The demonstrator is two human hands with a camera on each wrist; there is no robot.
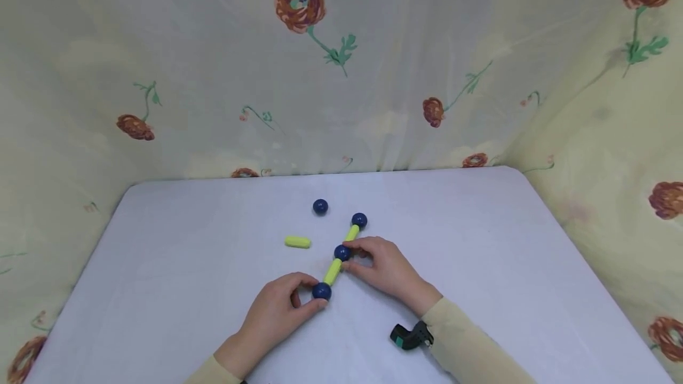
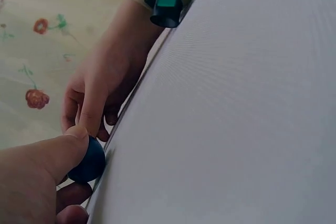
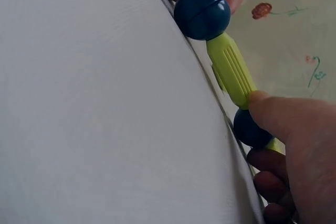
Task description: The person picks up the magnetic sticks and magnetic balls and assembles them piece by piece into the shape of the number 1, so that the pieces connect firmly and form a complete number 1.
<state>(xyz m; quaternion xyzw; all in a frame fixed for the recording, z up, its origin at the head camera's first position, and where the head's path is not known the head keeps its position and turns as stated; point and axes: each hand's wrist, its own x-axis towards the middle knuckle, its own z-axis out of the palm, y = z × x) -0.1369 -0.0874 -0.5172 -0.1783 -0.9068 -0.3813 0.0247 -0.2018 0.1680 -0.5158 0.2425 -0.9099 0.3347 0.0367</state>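
Three dark blue balls and two yellow-green rods form a slanting chain on the table in the head view. My left hand [image 1: 280,306] pinches the near end ball [image 1: 322,291] between thumb and fingers. The near rod [image 1: 333,272] runs from it to the middle ball [image 1: 342,252]. My right hand [image 1: 385,266] pinches around that middle ball, its thumb touching the near rod's end in the right wrist view. Beyond it, the far rod [image 1: 352,233] leads to the far ball [image 1: 360,220]. The left wrist view shows the near ball [image 2: 90,161] under my left thumb.
A loose blue ball [image 1: 320,207] and a loose yellow-green rod [image 1: 297,242] lie left of the chain's far half. A white cloth covers the table [image 1: 203,242]. Behind it hangs a flowered curtain [image 1: 373,105]. A black wrist device [image 1: 411,335] sits at my right sleeve.
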